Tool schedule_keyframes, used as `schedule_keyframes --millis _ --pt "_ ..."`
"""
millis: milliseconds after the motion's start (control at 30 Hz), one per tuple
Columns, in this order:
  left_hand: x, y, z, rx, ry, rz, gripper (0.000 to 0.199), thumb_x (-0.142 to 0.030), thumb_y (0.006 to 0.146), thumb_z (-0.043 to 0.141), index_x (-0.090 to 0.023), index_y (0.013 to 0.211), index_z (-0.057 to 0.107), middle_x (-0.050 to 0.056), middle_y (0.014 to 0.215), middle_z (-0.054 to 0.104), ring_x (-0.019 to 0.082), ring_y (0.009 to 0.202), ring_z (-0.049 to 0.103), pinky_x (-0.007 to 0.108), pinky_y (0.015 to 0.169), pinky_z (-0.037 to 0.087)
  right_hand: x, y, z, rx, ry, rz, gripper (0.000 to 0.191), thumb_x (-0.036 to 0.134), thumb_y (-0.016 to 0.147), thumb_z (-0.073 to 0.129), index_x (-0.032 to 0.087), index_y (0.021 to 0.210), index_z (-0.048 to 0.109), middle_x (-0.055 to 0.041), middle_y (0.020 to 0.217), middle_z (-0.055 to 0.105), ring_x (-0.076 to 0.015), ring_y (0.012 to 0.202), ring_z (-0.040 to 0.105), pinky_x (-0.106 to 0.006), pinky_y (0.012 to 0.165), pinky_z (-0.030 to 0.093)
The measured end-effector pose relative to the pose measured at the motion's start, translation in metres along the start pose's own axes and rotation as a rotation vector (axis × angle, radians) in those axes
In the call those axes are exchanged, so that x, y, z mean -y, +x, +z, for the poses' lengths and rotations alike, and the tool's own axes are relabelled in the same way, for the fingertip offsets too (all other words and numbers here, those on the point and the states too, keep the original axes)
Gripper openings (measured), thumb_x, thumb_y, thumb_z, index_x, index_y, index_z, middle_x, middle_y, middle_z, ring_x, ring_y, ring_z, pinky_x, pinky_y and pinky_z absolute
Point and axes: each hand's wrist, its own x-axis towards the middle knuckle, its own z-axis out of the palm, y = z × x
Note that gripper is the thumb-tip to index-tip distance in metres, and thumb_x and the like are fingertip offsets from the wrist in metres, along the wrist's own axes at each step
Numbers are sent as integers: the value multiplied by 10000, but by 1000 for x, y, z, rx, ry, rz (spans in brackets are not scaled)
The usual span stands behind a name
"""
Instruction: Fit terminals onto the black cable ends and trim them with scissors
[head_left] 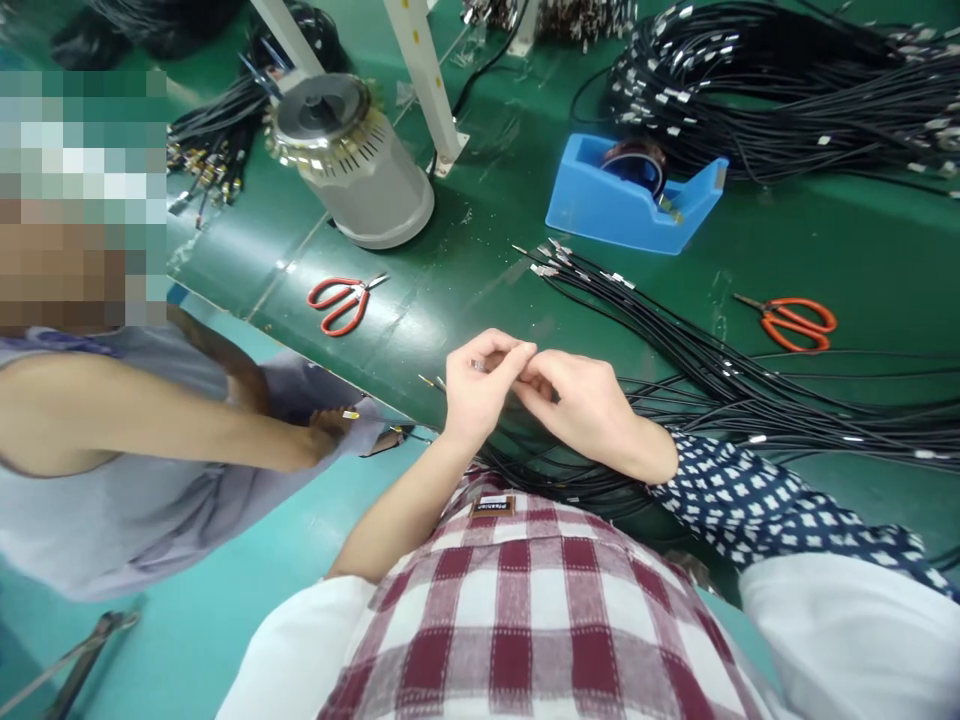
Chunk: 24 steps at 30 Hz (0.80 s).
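Observation:
Above the table's near edge, my left hand (484,388) and my right hand (589,408) meet, fingertips pinched together. Whatever lies between the fingers is too small or too hidden to name. A small silvery spot shows at the left hand's fingers; I cannot tell what it is. Thin cable tips (431,382) poke out just left of that hand. Black cables (660,335) with white tags run from behind the hands to the right, and more pass below the right hand and wrist.
Red-handled cutters (345,305) lie to the left, another red-handled pair (795,322) to the right. Behind are a blue tape dispenser (622,205), a grey round machine (375,190), a white post (431,90) and a big coil of black cables (750,100). A co-worker (150,440) is close on the left.

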Motion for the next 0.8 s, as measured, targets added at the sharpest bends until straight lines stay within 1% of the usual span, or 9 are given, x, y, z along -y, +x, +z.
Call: schedule_keyframes --millis 133,233,333,433,500,600,667,700,800 --pt "-10 4 -4 57 -257 -247 494 -621 780 716 -147 899 787 1 660 567 43 478 393 185 446 343 -2 6 -6 98 399 172 111 261 864 671 185 798 625 25 666 633 -96 561 541 -223 538 418" --pt "-16 4 -8 72 -348 -320 571 -667 801 662 -122 908 793 6 637 538 40 467 350 186 431 323 -4 9 -12 115 542 265 182 341 837 707 183 790 629 12 686 638 -106 587 551 -226 534 434" --pt "-17 1 -7 80 -348 -326 415 -511 709 825 -121 848 790 -27 560 489 36 474 350 170 441 315 -5 10 -13 102 531 283 207 360 829 717 188 766 619 11 681 630 -106 585 535 -234 534 425" --pt "-14 -1 -4 28 -312 -304 295 -352 602 911 -130 698 741 -8 620 591 33 491 403 165 437 302 -3 8 -10 81 409 233 176 309 847 694 197 745 604 22 654 617 -105 574 525 -244 559 422" --pt "-11 0 -1 1 -286 -296 300 -337 598 911 -129 632 697 9 667 631 42 517 449 166 441 305 -1 7 -8 65 317 197 158 270 857 679 201 742 596 26 643 614 -104 565 519 -252 579 426" --pt "-5 4 -1 23 -282 -304 355 -366 631 899 -124 568 646 -31 546 506 31 476 376 165 437 275 -4 8 -9 43 305 190 154 273 860 686 201 753 602 21 657 622 -104 570 524 -254 586 436" --pt "-3 6 -6 64 -331 -312 382 -444 698 851 -125 606 663 -39 534 459 36 470 342 177 454 302 -11 13 -15 10 390 224 162 309 845 714 198 779 617 9 695 640 -110 596 546 -252 583 449" --pt "-2 6 -10 84 -357 -314 380 -484 735 814 -128 675 694 -23 573 495 51 499 386 189 489 354 -15 18 -20 -22 445 249 172 326 833 728 197 794 621 1 720 649 -113 608 557 -252 577 456" --pt "-5 -5 -25 126 -249 -272 319 -465 817 745 -164 922 736 50 858 640 126 779 574 237 710 479 -28 35 -39 -131 571 314 219 353 806 756 195 811 605 -16 763 658 -112 602 567 -251 546 467"
